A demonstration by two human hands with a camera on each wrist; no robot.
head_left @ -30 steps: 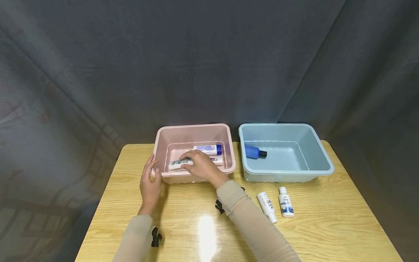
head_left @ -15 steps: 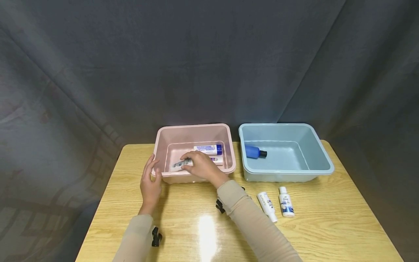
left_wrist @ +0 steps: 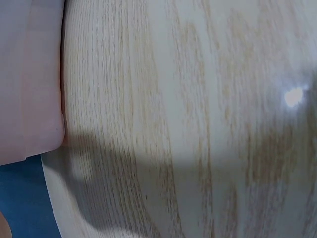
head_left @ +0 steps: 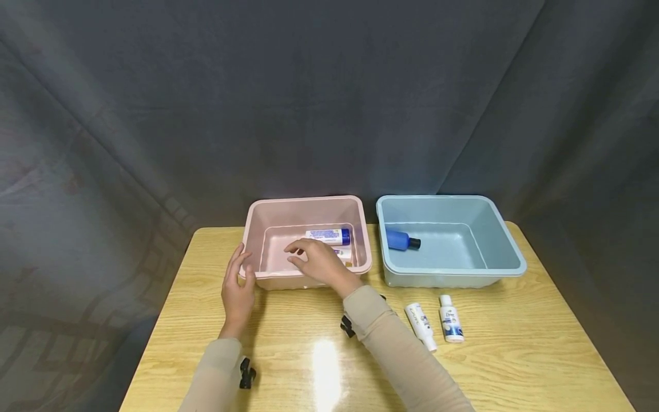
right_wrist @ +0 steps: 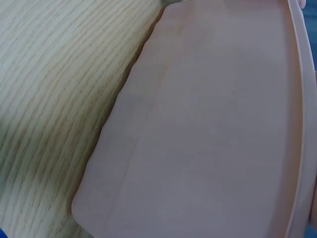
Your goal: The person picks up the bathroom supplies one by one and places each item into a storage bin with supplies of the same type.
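Observation:
My left hand (head_left: 238, 297) holds the front left corner of the pink bin (head_left: 304, 201), thumb at the front rim and fingers at the left side. Over the front of that bin is my right hand (head_left: 320, 262), fingers loosely bent, with nothing visible between them. Inside lie a white tube with a blue cap (head_left: 327, 236) and, partly covered by my right hand, a white bottle (head_left: 344, 253). Just in front of it shows a small gold-coloured piece (head_left: 348, 264). In the right wrist view, the pink bin's outer wall (right_wrist: 208, 119) fills most of the picture.
A light blue bin (head_left: 437, 270) stands to the right, with a blue black-capped bottle (head_left: 397, 240) lying inside. Two white bottles, one plain-capped (head_left: 420, 326) and one with a blue label (head_left: 451, 321), lie on the wooden table (head_left: 515, 343). A dark curtain (head_left: 329, 114) hangs behind.
The white tube with grey print that my right hand held has left its fingers and is out of sight. A gold-coloured piece now shows beneath that hand. My left hand stays put.

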